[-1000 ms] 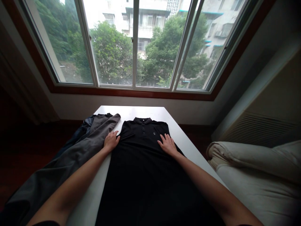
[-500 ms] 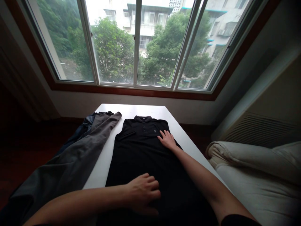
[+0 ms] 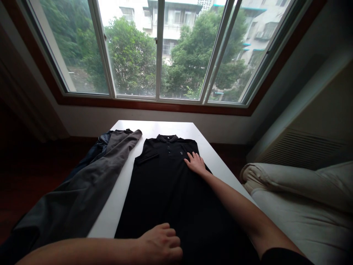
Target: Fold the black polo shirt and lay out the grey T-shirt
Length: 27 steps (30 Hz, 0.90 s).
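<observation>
A black polo shirt point(image 3: 154, 191) lies spread on the white table point(image 3: 103, 217), its collar toward the window. The left-side sleeve is folded inward over the chest. My right hand point(image 3: 195, 162) rests flat on the upper right of the shirt, fingers spread, beside a small chest logo. Low in the view, my left hand point(image 3: 162, 243) is over the lower part of the shirt with its fingers curled in. Whether cloth is inside those fingers is hidden.
Grey trousers point(image 3: 91, 187) and dark blue clothing point(image 3: 88, 158) are draped along the table's left side. To the right sits a pale padded sofa point(image 3: 298, 206). Beyond the table's far edge stands a wall with a wide window point(image 3: 157, 62).
My left hand has moved down the shirt toward me and a little left, its fingers now more curled. The right hand stays in place on the chest.
</observation>
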Available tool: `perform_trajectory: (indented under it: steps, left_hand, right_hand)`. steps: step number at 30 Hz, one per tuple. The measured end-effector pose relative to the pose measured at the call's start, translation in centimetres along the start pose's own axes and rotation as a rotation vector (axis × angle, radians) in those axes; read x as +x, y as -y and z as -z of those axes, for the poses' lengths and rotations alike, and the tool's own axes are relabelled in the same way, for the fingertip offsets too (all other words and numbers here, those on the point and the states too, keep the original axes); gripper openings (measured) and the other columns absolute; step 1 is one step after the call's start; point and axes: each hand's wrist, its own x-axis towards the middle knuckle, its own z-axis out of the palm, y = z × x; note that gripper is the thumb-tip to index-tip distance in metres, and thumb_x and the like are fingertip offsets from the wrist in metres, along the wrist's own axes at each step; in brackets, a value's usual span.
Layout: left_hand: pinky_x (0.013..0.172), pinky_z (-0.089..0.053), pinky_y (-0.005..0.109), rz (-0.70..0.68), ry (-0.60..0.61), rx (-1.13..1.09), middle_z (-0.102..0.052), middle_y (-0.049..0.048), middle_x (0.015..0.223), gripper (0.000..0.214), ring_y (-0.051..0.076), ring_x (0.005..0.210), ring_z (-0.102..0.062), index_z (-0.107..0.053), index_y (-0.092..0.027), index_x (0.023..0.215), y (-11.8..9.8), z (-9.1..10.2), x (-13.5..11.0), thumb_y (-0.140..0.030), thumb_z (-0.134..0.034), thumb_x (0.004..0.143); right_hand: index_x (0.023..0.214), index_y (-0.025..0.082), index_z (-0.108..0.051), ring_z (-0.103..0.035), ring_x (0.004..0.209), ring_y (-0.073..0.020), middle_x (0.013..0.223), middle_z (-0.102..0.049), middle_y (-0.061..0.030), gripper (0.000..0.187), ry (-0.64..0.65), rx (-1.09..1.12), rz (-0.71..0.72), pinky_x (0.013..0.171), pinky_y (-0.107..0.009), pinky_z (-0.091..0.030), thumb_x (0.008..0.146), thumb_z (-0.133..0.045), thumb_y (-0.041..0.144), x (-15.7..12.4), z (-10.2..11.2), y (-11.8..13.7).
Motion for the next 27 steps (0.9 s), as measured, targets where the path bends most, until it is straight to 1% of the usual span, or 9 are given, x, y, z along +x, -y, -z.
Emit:
perform_trajectory:
  steps: [3, 6, 8, 11, 16, 18, 20, 24, 27]
  left_hand:
    - [0.067, -0.036, 0.033, 0.032, -0.006, -0.044, -0.065, -0.0008, 0.086, 0.034, 0.016, 0.075, -0.055, -0.054, -0.021, 0.084, -0.2, 0.7, -0.4, -0.052, -0.062, 0.098]
    - [0.072, -0.040, 0.033, 0.088, -0.004, -0.165, -0.065, -0.0004, 0.093, 0.030, 0.017, 0.084, -0.056, -0.057, -0.023, 0.092, 0.3, 1.8, -0.2, -0.051, -0.068, 0.093]
    - [0.078, -0.043, 0.033, 0.150, -0.019, -0.260, -0.066, -0.0006, 0.102, 0.024, 0.017, 0.091, -0.057, -0.059, -0.025, 0.098, 0.9, 2.7, 0.1, -0.044, -0.072, 0.090]
    - [0.089, -0.044, 0.033, 0.292, -0.076, -0.350, -0.065, -0.0003, 0.112, 0.020, 0.019, 0.102, -0.056, -0.059, -0.026, 0.102, 2.3, 3.9, 0.3, -0.031, -0.073, 0.088]
    - [0.100, -0.044, 0.034, 0.466, -0.174, -0.424, -0.064, 0.0008, 0.117, 0.014, 0.019, 0.111, -0.056, -0.062, -0.027, 0.102, 5.7, 5.4, -0.2, -0.018, -0.065, 0.091]
    - [0.103, -0.044, 0.035, 0.524, -0.221, -0.422, -0.063, 0.0023, 0.121, 0.013, 0.020, 0.115, -0.055, -0.064, -0.027, 0.103, 8.1, 5.8, -0.9, -0.020, -0.062, 0.093]
    - [0.105, -0.044, 0.036, 0.609, -0.295, -0.406, -0.062, 0.0041, 0.124, 0.010, 0.021, 0.118, -0.055, -0.065, -0.027, 0.102, 11.6, 6.2, -1.8, -0.023, -0.059, 0.095]
    - [0.104, -0.046, 0.039, 0.831, -0.431, -0.277, -0.064, 0.0072, 0.116, 0.015, 0.024, 0.114, -0.059, -0.068, -0.024, 0.099, 21.4, 6.9, -4.0, -0.031, -0.055, 0.096]
    - [0.099, -0.049, 0.037, 1.056, -0.415, -0.142, -0.065, 0.0082, 0.110, 0.020, 0.025, 0.107, -0.062, -0.070, -0.021, 0.101, 29.0, 6.8, -5.0, -0.032, -0.055, 0.093]
  right_hand:
    - [0.147, 0.028, -0.052, -0.041, 0.140, -0.0338, 0.153, -0.047, -0.0135, 0.059, -0.101, 0.024, 0.008, 0.114, -0.049, -0.031, 0.101, -0.040, 0.062, 0.2, 0.5, -0.1]
    - [0.134, 0.025, -0.061, -0.052, 0.124, -0.0316, 0.134, -0.059, -0.0152, 0.048, -0.149, 0.078, -0.047, 0.107, -0.045, -0.038, 0.102, -0.042, 0.055, 2.0, 1.3, -0.5]
    - [0.130, 0.023, -0.063, -0.052, 0.122, -0.0315, 0.129, -0.059, -0.0157, 0.045, -0.174, 0.114, -0.082, 0.105, -0.043, -0.040, 0.101, -0.046, 0.052, 4.0, 1.8, -1.0]
    - [0.131, 0.023, -0.062, -0.049, 0.127, -0.0325, 0.133, -0.056, -0.0160, 0.043, -0.224, 0.162, -0.134, 0.106, -0.043, -0.041, 0.097, -0.054, 0.047, 7.5, 2.2, -2.4]
    - [0.134, 0.021, -0.060, -0.057, 0.119, -0.0320, 0.129, -0.061, -0.0168, 0.046, -0.175, 0.296, -0.334, 0.100, -0.043, -0.046, 0.093, -0.056, 0.043, 12.6, 2.1, -4.9]
    - [0.136, 0.022, -0.058, -0.060, 0.117, -0.0305, 0.127, -0.064, -0.0149, 0.048, -0.162, 0.342, -0.332, 0.099, -0.040, -0.047, 0.092, -0.057, 0.041, 14.2, 1.9, -5.4]
    - [0.137, 0.022, -0.057, -0.062, 0.114, -0.0287, 0.124, -0.068, -0.0129, 0.049, -0.148, 0.389, -0.318, 0.097, -0.037, -0.048, 0.091, -0.059, 0.041, 15.6, 1.8, -5.7]
    - [0.130, 0.022, -0.063, -0.066, 0.107, -0.0259, 0.119, -0.071, -0.0111, 0.046, -0.108, 0.434, -0.333, 0.090, -0.031, -0.050, 0.090, -0.061, 0.046, 17.7, 1.9, -5.6]
    - [0.119, 0.021, -0.069, -0.067, 0.107, -0.0263, 0.117, -0.073, -0.0119, 0.047, -0.054, 0.383, -0.298, 0.086, -0.030, -0.050, 0.089, -0.059, 0.055, 18.8, 2.0, -5.6]
